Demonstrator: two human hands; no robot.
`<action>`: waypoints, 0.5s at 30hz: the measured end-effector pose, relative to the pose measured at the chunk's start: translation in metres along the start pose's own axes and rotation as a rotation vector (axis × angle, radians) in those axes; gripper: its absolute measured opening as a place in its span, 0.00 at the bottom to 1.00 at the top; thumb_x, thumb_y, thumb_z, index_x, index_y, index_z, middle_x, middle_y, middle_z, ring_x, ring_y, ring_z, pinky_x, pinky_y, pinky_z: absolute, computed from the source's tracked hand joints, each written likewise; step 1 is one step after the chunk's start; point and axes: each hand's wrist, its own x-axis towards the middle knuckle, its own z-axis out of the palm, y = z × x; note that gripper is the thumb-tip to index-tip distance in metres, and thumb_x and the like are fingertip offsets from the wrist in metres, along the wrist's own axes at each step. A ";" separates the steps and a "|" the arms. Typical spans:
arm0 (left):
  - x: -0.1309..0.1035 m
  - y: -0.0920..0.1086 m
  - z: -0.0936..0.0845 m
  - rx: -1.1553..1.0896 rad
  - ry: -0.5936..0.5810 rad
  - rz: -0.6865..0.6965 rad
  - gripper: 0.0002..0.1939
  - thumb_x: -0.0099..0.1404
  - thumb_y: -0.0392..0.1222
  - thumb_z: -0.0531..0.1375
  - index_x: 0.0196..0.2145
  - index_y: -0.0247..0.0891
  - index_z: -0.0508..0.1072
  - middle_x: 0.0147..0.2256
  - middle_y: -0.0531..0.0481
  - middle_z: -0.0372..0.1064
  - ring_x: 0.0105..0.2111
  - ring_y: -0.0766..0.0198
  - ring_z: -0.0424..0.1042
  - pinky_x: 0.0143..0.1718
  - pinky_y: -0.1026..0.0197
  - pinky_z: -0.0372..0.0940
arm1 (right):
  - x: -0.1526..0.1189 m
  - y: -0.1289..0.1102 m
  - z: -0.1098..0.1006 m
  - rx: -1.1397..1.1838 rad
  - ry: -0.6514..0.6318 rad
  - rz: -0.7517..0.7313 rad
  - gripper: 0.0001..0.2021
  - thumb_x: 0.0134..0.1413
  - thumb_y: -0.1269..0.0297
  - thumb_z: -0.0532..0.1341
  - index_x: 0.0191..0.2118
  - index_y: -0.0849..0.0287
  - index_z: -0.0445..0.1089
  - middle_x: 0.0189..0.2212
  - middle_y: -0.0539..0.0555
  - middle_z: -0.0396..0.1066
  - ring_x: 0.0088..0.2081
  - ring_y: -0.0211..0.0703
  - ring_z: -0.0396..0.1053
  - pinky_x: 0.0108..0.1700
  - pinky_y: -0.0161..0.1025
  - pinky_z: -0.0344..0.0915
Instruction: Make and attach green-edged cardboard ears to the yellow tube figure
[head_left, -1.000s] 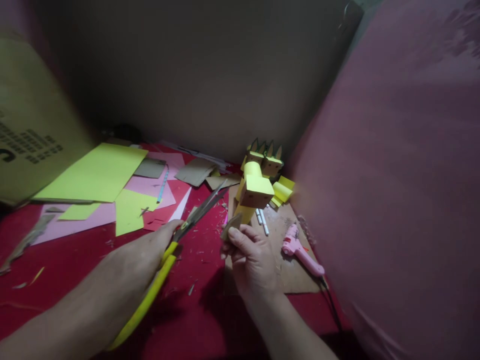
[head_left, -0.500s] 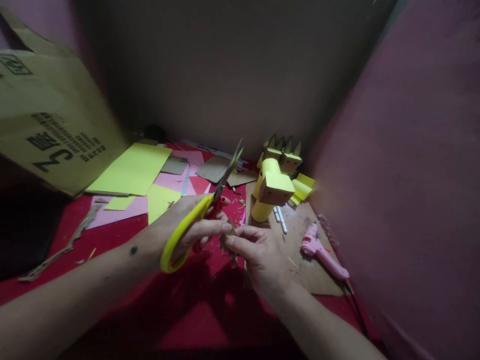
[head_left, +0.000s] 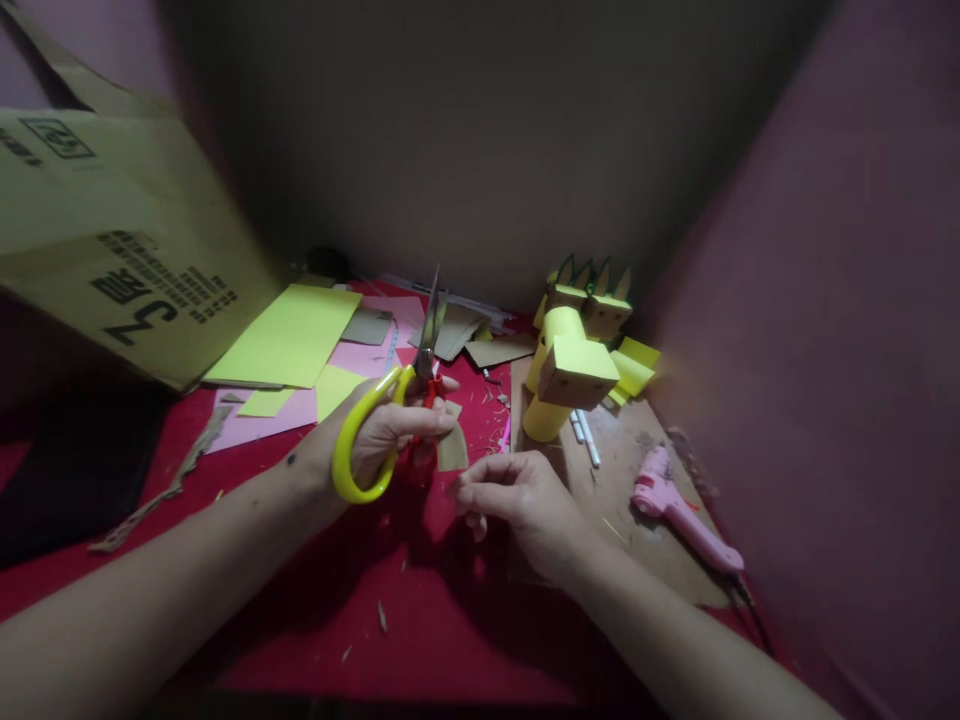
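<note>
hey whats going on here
Someone's left hand holds scissors, blades pointing away, with a small cardboard piece at its fingertips. The right hand is close by, fingers pinched together; whether they hold anything is hard to tell. To the right, a yellow model stands on a brown cardboard sheet, and a pink glue gun lies there too.

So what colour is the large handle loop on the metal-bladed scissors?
The handle loop is yellow; head view.

Bare L forearm (head_left: 202,550), dk spot (head_left: 292,460)
</note>
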 end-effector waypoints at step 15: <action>-0.010 -0.003 0.016 0.072 0.082 0.060 0.22 0.55 0.48 0.80 0.41 0.39 0.77 0.28 0.58 0.73 0.23 0.66 0.71 0.26 0.62 0.69 | 0.006 0.006 0.010 0.167 0.036 -0.071 0.21 0.40 0.51 0.88 0.31 0.60 0.85 0.22 0.49 0.81 0.23 0.37 0.74 0.29 0.34 0.74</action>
